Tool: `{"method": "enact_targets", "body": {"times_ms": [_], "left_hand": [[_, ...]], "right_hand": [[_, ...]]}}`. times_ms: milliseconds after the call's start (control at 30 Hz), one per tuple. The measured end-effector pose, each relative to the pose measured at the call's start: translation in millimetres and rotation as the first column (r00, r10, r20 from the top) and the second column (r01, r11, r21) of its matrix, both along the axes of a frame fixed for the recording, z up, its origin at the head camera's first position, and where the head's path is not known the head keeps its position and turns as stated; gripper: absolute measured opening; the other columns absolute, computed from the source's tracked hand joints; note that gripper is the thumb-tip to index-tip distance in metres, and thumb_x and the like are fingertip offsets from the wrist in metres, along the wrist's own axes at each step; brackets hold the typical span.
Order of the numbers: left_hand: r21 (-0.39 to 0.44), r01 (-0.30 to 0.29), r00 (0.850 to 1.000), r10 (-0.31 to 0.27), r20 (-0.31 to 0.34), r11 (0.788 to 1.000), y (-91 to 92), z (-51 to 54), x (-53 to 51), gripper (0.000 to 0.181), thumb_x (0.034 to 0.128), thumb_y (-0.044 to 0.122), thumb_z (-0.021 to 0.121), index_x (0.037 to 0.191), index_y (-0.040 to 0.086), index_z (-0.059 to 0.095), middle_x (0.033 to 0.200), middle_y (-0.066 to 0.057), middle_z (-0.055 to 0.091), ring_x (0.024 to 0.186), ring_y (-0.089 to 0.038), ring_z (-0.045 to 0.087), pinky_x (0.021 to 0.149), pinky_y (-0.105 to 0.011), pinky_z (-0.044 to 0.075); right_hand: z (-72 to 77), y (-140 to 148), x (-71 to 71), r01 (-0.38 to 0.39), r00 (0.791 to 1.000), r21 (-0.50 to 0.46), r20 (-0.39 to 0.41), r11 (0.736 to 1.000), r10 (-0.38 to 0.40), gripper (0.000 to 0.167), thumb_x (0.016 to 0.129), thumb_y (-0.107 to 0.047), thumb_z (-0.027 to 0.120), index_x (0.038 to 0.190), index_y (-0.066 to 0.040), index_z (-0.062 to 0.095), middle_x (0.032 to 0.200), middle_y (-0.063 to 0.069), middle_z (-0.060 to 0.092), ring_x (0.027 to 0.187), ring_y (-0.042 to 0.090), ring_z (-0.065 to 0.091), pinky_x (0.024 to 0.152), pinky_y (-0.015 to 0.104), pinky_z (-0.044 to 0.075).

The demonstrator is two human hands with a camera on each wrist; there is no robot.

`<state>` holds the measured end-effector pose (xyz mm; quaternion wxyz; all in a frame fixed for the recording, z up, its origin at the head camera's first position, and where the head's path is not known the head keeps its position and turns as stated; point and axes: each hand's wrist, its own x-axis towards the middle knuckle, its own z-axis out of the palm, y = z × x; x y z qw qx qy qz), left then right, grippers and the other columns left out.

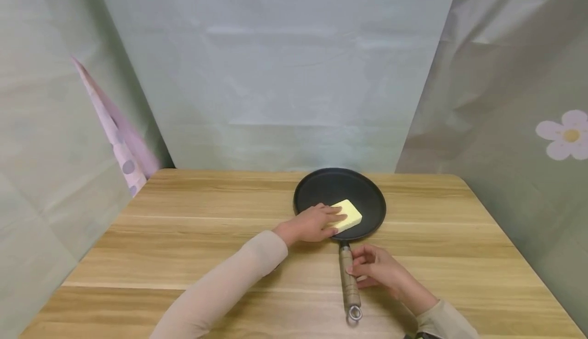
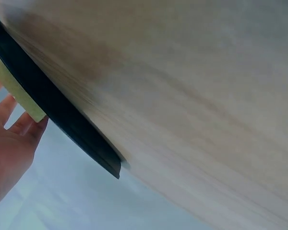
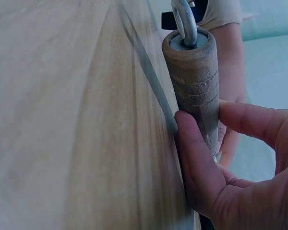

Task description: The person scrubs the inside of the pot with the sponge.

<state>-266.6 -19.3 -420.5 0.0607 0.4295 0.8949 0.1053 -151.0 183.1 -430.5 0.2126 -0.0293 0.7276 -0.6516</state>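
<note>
A black, shallow round frying pan (image 1: pixel 321 188) lies on the wooden table with its brown handle (image 1: pixel 351 285) towards me. On the pan's inner surface is a pale yellow sponge (image 1: pixel 351 214). My left hand (image 1: pixel 316 223) grips this sponge from the left, fingers spread over its top and thumb at its near edge. The left wrist view shows the sponge (image 2: pixel 19 93) flat against the pan (image 2: pixel 62 108). Just below the pan, my right hand (image 1: pixel 378 267) pinches the handle between thumb and fingers. A metal ring (image 3: pixel 185 21) hangs at the handle's end.
The wooden table (image 1: pixel 193 257) extends to both sides of the pan, and its back edge lies just behind the pan. Pale sheeting (image 1: pixel 285 73) hangs behind and at both sides. A pink spotted fold of cloth (image 1: pixel 121 145) hangs by the back left corner.
</note>
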Motion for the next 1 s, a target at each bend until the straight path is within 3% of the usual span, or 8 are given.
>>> {"method": "enact_targets", "body": {"times_ms": [733,1000], "left_hand": [[-0.018,0.051,0.997,-0.051,-0.053,0.999,31.4,-3.3,0.9,0.05,0.1,0.036,0.05,0.148,0.026,0.041,0.153,0.001,0.034,0.133,-0.027,0.04,0.111,-0.037,0.031],[-0.038,0.034,0.995,-0.038,-0.09,0.999,42.8,-4.1,-1.1,0.049,0.1,0.038,0.05,0.147,0.026,0.042,0.153,0.001,0.035,0.132,-0.026,0.042,0.108,-0.036,0.034]], "right_hand": [[-0.6,7.9,1.4,0.006,1.0,0.006,-0.012,1.0,-0.006,0.047,0.082,-0.005,0.071,0.117,0.014,0.046,0.096,0.011,0.056,0.081,0.018,0.06,0.072,0.041,0.057],[-0.3,7.6,0.6,-0.003,1.0,0.007,-0.009,1.0,0.003,0.048,0.082,-0.005,0.071,0.118,0.014,0.045,0.096,0.011,0.055,0.081,0.018,0.059,0.073,0.041,0.057]]}}
